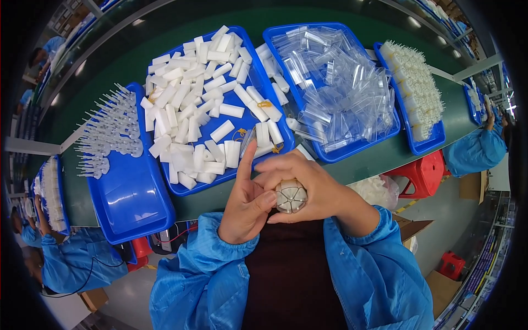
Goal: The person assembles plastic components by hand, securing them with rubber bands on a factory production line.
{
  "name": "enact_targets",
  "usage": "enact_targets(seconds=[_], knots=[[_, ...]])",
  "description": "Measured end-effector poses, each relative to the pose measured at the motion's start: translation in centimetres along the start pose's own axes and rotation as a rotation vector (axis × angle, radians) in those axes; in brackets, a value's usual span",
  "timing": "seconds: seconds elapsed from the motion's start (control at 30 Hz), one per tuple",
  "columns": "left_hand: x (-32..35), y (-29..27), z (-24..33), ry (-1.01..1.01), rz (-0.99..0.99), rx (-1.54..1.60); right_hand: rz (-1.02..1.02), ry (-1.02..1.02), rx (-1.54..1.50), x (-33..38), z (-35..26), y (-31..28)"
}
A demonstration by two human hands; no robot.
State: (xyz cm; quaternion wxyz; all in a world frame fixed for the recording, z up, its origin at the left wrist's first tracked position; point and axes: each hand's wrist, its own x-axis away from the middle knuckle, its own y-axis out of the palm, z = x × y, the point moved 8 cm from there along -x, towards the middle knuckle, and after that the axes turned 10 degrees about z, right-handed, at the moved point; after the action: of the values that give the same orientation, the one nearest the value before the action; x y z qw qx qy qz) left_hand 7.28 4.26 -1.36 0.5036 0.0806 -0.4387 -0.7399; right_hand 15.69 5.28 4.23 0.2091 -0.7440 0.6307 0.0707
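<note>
Sitting inside right grip (pixel 320 186), touching left grip (pixel 245 208): round segmented piece (pixel 291 198)

I am observing a red stool (pixel 428 169) and a clear plastic bag (pixel 379 191) at the right, partly under the table (pixel 366 166). A smaller red stool (pixel 452 265) is standing on the floor (pixel 432 223) near a rack (pixel 487 258). Co-workers in blue, one right (pixel 476 151), one left (pixel 77 258), are flanking my view.

Red stools (pixel 426 168) on grey floor (pixel 451 231)
</note>
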Motion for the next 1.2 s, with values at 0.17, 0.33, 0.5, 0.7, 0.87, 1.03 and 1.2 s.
enact_targets(seconds=[0.17,0.33,0.5,0.7,0.87,1.03,1.2], knots=[[-0.1,-0.5,-0.2,0.082,0.064,0.007,0.063,0.051,0.073,0.1,0.4,0.0],[0.1,-0.1,-0.4,0.083,0.054,0.165,0.056,-0.058,0.147,0.8,1.1,-0.1],[0.0,-0.3,-1.3,0.001,0.087,0.081,0.031,0.050,0.018,1.2,1.7,-0.7],[0.2,1.1,-1.0,0.042,0.058,-0.131,0.119,0.486,-0.828,2.6,3.4,-0.8],[0.1,1.6,-0.6,0.113,0.021,-0.227,0.138,0.573,-0.924,3.0,2.9,-0.8],[0.3,1.9,-0.3,0.104,-0.045,-0.174,0.081,0.558,-0.901,2.9,2.4,-1.0],[0.0,2.5,-0.5,0.051,-0.159,-0.115,0.044,0.569,-0.908,3.0,2.7,-1.4]])
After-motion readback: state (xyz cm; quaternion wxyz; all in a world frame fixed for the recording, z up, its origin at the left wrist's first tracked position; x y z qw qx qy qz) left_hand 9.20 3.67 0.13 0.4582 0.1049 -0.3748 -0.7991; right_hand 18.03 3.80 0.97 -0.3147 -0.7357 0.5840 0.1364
